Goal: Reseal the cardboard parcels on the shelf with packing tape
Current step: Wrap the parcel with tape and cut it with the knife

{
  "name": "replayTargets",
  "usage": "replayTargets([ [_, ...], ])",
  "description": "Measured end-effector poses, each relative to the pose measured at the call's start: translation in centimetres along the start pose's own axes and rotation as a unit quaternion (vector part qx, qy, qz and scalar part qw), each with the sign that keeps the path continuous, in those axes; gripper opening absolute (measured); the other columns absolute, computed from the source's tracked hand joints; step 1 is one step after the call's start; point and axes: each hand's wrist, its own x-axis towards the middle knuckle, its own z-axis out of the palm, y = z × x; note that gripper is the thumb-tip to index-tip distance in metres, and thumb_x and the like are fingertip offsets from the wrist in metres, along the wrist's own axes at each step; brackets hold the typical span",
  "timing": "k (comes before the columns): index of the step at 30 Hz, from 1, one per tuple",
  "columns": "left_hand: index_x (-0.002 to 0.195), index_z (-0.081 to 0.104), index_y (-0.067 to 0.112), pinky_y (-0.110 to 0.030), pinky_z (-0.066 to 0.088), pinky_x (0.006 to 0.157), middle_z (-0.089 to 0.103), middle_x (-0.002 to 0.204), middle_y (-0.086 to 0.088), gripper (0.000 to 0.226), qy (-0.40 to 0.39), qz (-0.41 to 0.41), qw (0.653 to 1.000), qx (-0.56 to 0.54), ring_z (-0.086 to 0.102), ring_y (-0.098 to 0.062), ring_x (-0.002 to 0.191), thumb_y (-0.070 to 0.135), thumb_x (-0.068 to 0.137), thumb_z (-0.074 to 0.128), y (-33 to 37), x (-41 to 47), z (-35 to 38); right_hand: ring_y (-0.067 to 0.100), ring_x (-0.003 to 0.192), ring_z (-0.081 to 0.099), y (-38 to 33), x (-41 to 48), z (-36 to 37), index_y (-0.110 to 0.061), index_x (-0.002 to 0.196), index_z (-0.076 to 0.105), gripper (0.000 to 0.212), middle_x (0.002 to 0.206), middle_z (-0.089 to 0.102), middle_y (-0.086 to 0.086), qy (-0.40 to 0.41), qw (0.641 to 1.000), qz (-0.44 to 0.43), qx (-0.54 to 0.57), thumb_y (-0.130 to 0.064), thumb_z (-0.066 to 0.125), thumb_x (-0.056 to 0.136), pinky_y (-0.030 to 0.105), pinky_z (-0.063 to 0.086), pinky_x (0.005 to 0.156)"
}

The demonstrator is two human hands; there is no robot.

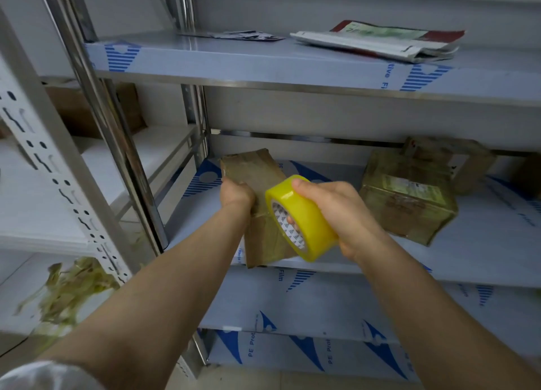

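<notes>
Person stands facing a metal rack. Left hand (237, 193) grips the left edge of a long brown cardboard parcel (254, 167), fingers curled over its side. The parcel lies flat on the middle steel shelf covered in blue-printed protective film (483, 243), at the left end, angled, with its near end at the shelf's front edge.

Right hand (342, 211) holds a roll of yellow packing tape (307, 214). The thumb is over the outer rim and the fingertips are hooked into the white cardboard core. The roll sits tilted just above the parcel's right side; whether it touches the parcel can't be told, and no loose tape end shows.

On the same shelf to the right is a squat cardboard box wrapped in yellowish tape (409, 202), well apart from the held parcel. Behind it is another brown taped box (448, 158), close against the first.

On the upper shelf is a flat stack of printed plastic mailer bags (380, 41). On the neighbouring white rack to the left is a crumpled wad of used yellowish tape (67, 287), and higher up a dark brown carton (87, 111) sits in shadow.
</notes>
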Motion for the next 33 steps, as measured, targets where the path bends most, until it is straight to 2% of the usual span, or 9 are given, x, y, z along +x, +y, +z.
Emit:
replayTargets([
  [3,0.134,0.044,0.003,-0.045,0.044,0.101,0.056,0.125,-0.020,0.039,-0.002,0.001,1.000,-0.009,0.054,-0.037,0.113,0.009,0.096,0.042,0.0,0.0,0.2,0.008,0.043,0.061,1.1,-0.7,0.1,-0.014,0.065,0.063,0.031,0.049,0.065,-0.002,0.017,1.000,0.019,0.011,-0.029,0.062,0.091,0.015,0.050,0.044],
  [10,0.138,0.041,0.003,-0.045,0.042,0.103,0.053,0.129,-0.020,0.041,-0.007,0.011,1.000,-0.011,0.051,-0.037,0.117,0.009,0.097,0.039,-0.2,-0.1,0.0,0.032,0.081,0.069,4.0,-0.7,0.6,-0.012,0.072,0.067,0.026,0.081,0.072,0.016,0.065,0.996,0.061,0.007,-0.033,0.066,0.087,0.046,0.056,0.084],
  [15,0.144,0.032,0.004,-0.043,0.042,0.101,0.051,0.132,-0.020,0.047,-0.014,0.023,1.000,0.014,0.051,-0.036,0.117,0.009,0.098,0.038,-0.1,-0.2,-0.1,0.026,0.071,0.065,6.3,-0.5,1.0,-0.007,0.073,0.066,0.033,0.081,0.071,0.019,0.095,0.993,0.063,0.009,-0.037,0.068,0.085,0.039,0.056,0.077],
  [17,0.149,0.018,0.004,-0.043,0.033,0.109,0.037,0.144,-0.022,0.055,-0.025,0.054,0.995,0.083,0.041,-0.037,0.129,0.007,0.098,0.038,0.0,-0.3,0.0,0.025,0.067,0.061,7.6,-0.4,1.4,0.005,0.077,0.064,0.045,0.076,0.066,0.023,0.102,0.993,0.055,0.005,-0.039,0.069,0.083,0.035,0.053,0.068],
  [18,0.151,0.011,0.006,-0.044,0.023,0.114,0.022,0.152,-0.023,0.060,-0.017,0.082,0.983,0.166,0.029,-0.037,0.138,0.005,0.097,0.038,0.1,-0.6,-0.1,0.025,0.066,0.058,8.2,-0.3,1.6,0.011,0.081,0.061,0.052,0.074,0.062,0.026,0.106,0.993,0.049,0.007,-0.040,0.070,0.083,0.034,0.050,0.066],
  [20,0.152,0.006,0.010,-0.044,0.001,0.118,0.000,0.158,-0.020,0.065,0.026,0.197,0.911,0.361,0.004,-0.035,0.146,0.003,0.096,0.037,0.6,-1.1,-0.3,0.024,0.063,0.055,9.0,0.0,2.0,0.015,0.083,0.059,0.055,0.069,0.056,0.025,0.109,0.993,0.042,0.013,-0.040,0.070,0.083,0.034,0.047,0.063],
  [23,0.151,0.014,0.007,-0.042,0.001,0.119,0.011,0.158,-0.016,0.058,0.008,0.347,0.821,0.453,0.005,-0.031,0.147,0.020,0.098,0.035,2.3,-0.7,0.2,0.019,0.055,0.045,9.6,0.5,2.2,-0.010,0.053,0.053,0.047,0.057,0.044,0.010,0.134,0.991,0.027,0.002,-0.044,0.067,0.083,0.030,0.038,0.058],
  [27,0.152,-0.002,0.008,-0.046,-0.004,0.117,-0.003,0.159,-0.018,0.084,-0.093,0.249,0.803,0.533,-0.007,-0.033,0.146,0.066,0.093,0.012,3.7,1.2,2.3,0.013,0.050,0.035,10.3,0.8,2.2,-0.020,0.041,0.033,0.061,0.047,0.032,-0.004,0.161,0.986,0.006,-0.046,-0.054,0.063,0.082,0.029,0.032,0.056],
  [33,0.151,-0.011,0.011,-0.050,-0.005,0.116,-0.012,0.158,-0.017,0.107,-0.143,0.196,0.791,0.562,-0.010,-0.033,0.146,0.085,0.078,0.010,4.9,4.3,5.2,0.007,0.047,0.037,10.3,2.6,1.9,-0.021,0.041,0.037,0.060,0.043,0.034,-0.004,0.183,0.977,-0.010,-0.106,-0.052,0.058,0.087,0.029,0.035,0.055],
])
